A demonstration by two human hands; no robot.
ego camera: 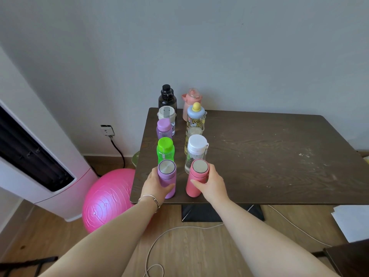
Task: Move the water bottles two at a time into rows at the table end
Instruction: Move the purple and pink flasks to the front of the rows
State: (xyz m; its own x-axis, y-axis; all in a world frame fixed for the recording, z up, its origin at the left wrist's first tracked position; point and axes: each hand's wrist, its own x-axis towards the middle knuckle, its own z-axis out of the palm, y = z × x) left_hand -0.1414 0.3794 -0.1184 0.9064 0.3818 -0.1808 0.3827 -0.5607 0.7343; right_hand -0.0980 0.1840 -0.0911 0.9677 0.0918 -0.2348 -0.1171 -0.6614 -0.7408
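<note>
Two rows of bottles run along the left end of the dark wooden table (259, 156). My left hand (154, 185) is wrapped around a purple flask (167, 177) with a steel lid at the near end of the left row. My right hand (211, 183) grips a pink flask (196, 178) at the near end of the right row. Both flasks stand upright near the table's front edge. Behind them in the left row are a green bottle (165, 149), a lilac bottle (164, 127), a white-lidded bottle (166, 113) and a black bottle (167, 95). The right row holds a clear white-capped bottle (196, 150), a blue-and-yellow-capped bottle (196, 116) and a pink jug (189, 98).
A pink exercise ball (107, 200) lies on the floor left of the table, beside a white tower appliance (40, 156). A wall socket (107, 130) with a black cord is behind it. A white cable (179, 228) runs over the wooden floor; papers (351, 222) lie at the right.
</note>
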